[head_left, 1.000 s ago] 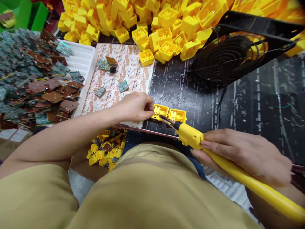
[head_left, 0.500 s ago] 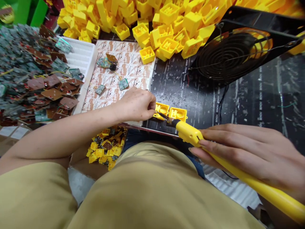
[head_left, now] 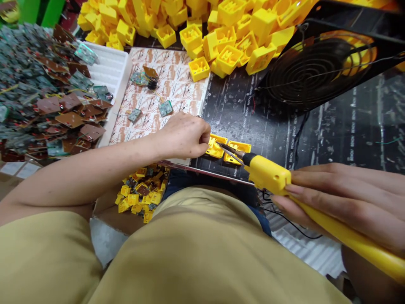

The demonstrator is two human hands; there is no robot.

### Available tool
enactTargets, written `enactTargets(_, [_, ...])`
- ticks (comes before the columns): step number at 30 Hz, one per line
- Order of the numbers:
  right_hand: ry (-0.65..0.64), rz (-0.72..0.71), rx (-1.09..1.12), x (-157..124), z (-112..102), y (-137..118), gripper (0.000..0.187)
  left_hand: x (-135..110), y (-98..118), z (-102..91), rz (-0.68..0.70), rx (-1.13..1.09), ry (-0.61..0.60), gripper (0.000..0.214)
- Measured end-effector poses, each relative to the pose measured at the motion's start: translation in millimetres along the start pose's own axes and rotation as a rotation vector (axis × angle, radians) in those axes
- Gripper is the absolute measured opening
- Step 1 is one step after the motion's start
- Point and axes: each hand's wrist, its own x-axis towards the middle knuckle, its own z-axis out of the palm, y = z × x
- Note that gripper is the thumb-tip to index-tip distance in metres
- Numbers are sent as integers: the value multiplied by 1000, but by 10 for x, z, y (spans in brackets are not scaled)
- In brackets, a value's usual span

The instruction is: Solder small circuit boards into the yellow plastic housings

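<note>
Since the earlier frame the iron (head_left: 268, 175) has drawn back a little, its tip now over the right housing (head_left: 238, 151) rather than at the left one, and the right hand (head_left: 344, 207) has slid rightward with it. Two yellow housings sit side by side, touching, on the black mat (head_left: 272, 122) near the desk's front edge. The left hand (head_left: 186, 136) rests just beside the left housing (head_left: 216, 146), its fingers curled and pinched against that housing's left edge. The right hand's fingers are wrapped around the iron's yellow handle, which runs off to the lower right; the metal tip points up and left, and I cannot tell whether it touches the plastic. Behind the left hand lies a patterned sheet (head_left: 177, 84) with a few small boards (head_left: 165, 108) on it. Farther left stands a white tray (head_left: 110, 71), with a heap of brown and green boards (head_left: 47, 97) spilling over it. A pile of yellow housings (head_left: 221, 29) fills the back of the desk, beside a black fan (head_left: 316, 71). Below the desk edge, a box of yellow parts (head_left: 142, 196) sits by the person's lap.
</note>
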Motion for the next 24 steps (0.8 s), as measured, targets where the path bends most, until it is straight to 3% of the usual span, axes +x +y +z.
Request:
enactTargets(2, [4, -27, -2, -34, -3, 8, 29, -5, 2, -11, -3, 7, -2, 18])
enactTargets(6, [50, 99, 18, -97, 41, 51, 19, -5, 27, -13, -4, 38, -17, 17])
enactTargets(10, [78, 111, 15, -189, 137, 200, 51, -2, 20, -29, 32, 2, -11, 16])
enactTargets(14, [71, 195, -10, -266, 228, 289, 60, -145, -172, -161, 65, -195, 237, 28])
enactTargets(16, [94, 242, -18, -305, 254, 310, 61, -313, -324, -222, 18, -219, 285, 29])
enactTargets(18, [93, 261, -15, -345, 266, 334, 63, -512, -461, -217, -54, -117, 208, 31])
enactTargets(21, [74, 249, -8, -373, 286, 337, 66, -746, -549, -58, -146, 126, 49, 31])
enactTargets(24, [159, 340, -15, -327, 334, 229, 53, -798, -483, 149, -151, 228, 34, 34])
